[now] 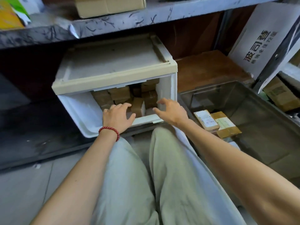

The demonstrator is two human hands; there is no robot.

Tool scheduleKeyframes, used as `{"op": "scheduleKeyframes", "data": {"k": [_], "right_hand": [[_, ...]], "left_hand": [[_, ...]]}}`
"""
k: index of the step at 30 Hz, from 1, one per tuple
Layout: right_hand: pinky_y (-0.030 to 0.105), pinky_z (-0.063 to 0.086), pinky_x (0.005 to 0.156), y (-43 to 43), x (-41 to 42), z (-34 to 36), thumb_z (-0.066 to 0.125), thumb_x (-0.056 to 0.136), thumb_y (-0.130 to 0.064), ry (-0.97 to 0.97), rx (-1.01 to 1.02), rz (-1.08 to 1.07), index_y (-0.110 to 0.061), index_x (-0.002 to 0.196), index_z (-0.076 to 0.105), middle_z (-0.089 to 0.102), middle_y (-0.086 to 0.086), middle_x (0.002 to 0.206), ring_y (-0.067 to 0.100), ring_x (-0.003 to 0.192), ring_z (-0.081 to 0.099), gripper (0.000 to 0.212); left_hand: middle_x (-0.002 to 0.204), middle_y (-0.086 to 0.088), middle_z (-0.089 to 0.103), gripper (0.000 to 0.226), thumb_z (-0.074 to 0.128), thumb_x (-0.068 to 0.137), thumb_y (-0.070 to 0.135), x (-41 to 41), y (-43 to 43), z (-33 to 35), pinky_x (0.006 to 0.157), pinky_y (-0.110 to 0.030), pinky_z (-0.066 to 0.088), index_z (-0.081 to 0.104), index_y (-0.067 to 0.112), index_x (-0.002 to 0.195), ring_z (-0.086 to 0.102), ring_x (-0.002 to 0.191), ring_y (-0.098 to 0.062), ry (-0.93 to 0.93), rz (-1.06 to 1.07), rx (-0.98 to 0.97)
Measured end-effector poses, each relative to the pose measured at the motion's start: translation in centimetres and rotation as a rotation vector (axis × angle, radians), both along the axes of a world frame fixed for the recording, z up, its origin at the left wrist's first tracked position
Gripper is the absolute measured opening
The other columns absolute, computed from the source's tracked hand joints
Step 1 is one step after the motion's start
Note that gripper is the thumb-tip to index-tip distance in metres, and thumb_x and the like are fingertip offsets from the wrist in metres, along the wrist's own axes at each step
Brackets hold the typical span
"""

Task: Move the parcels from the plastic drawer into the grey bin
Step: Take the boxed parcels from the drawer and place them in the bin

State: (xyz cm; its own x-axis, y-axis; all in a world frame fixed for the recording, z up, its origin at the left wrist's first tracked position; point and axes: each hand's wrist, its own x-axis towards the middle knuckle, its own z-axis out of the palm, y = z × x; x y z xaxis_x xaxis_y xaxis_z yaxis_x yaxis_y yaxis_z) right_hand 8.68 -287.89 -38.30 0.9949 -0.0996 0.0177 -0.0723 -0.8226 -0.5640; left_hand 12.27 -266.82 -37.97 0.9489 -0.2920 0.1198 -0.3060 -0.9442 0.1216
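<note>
The parcels [129, 96] sit packed in the drawer [78, 109], at 12 o'clock from our knees; they look like small, stiff, light taped boxes, best taken by their opposite sides. Our left hand [117, 116] lies spread, fingertips on a parcel. Our right hand [170, 111] hovers half open, holding nothing. The bin [259, 101] stands at 3 o'clock, with two parcels inside.

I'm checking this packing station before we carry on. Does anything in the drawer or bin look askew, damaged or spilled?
One brown taped parcel at the front of the white plastic drawer stands tilted on edge between both open hands, unlike the stacked ones behind. The parcels in the grey bin lie flat. Nothing looks spilled or damaged.
</note>
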Motion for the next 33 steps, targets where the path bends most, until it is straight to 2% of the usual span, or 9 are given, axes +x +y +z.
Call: {"op": "scheduleKeyframes", "data": {"k": [4, 8, 16, 23, 30, 33], "right_hand": [[0.044, 0.046, 0.098, 3.5, 2.0, -0.1, 0.053, 0.091, -0.052, 0.003, -0.006, 0.053, -0.025, 0.133, 0.050, 0.052, 0.002, 0.138, 0.024, 0.122, 0.051, 0.050], [0.038, 0.044, 0.094, 4.7, 3.9, -1.4, 0.053, 0.090, -0.056, 0.046, -0.080, 0.037, -0.026, 0.133, 0.050, 0.052, 0.002, 0.137, 0.024, 0.123, 0.050, 0.053], [0.038, 0.044, 0.095, 2.3, 8.0, -5.2, 0.058, 0.088, -0.053, 0.169, -0.101, -0.010, -0.023, 0.137, 0.046, 0.050, 0.007, 0.137, 0.028, 0.125, 0.047, 0.059], [0.039, 0.043, 0.099, 1.7, 11.0, -7.9, 0.062, 0.089, -0.044, 0.214, -0.031, -0.002, -0.021, 0.143, 0.039, 0.045, 0.009, 0.141, 0.028, 0.129, 0.044, 0.062], [0.039, 0.043, 0.101, 1.1, 12.3, -9.3, 0.064, 0.088, -0.041, 0.219, -0.019, -0.011, -0.019, 0.143, 0.039, 0.045, 0.011, 0.140, 0.030, 0.129, 0.044, 0.064], [0.038, 0.042, 0.102, 0.9, 12.5, -9.6, 0.065, 0.088, -0.040, 0.222, -0.012, -0.016, -0.019, 0.144, 0.038, 0.044, 0.010, 0.141, 0.029, 0.128, 0.045, 0.065]], "left_hand": [[0.131, 0.002, 0.058, 0.050, 0.048, 0.091, 0.053, 0.7, 2.1, -0.6, 0.094, -0.040, 0.040, 0.047, 0.028, 0.135, 0.048, 0.124, -0.024, 0.013, 0.071, 0.003], [0.132, 0.001, 0.057, 0.054, 0.048, 0.090, 0.055, 1.9, 2.6, -1.8, 0.093, -0.039, 0.039, 0.045, 0.026, 0.136, 0.049, 0.123, -0.024, 0.047, 0.114, 0.015], [0.133, -0.003, 0.055, 0.057, 0.048, 0.091, 0.055, 6.2, 0.9, -4.8, 0.095, -0.040, 0.039, 0.043, 0.024, 0.138, 0.048, 0.124, -0.027, 0.106, 0.129, 0.075], [0.135, -0.005, 0.054, 0.063, 0.050, 0.087, 0.060, 10.4, -1.9, -8.5, 0.099, -0.042, 0.036, 0.044, 0.024, 0.138, 0.047, 0.125, -0.028, 0.175, 0.143, 0.088], [0.127, -0.011, 0.056, 0.071, 0.048, 0.086, 0.065, 13.4, -4.7, -9.9, 0.084, -0.035, 0.043, 0.039, 0.018, 0.139, 0.055, 0.114, -0.030, 0.231, 0.191, 0.076], [0.126, -0.013, 0.056, 0.070, 0.051, 0.088, 0.060, 14.5, -5.5, -10.0, 0.091, -0.039, 0.046, 0.036, 0.017, 0.141, 0.055, 0.114, -0.032, 0.248, 0.209, 0.060]]}}
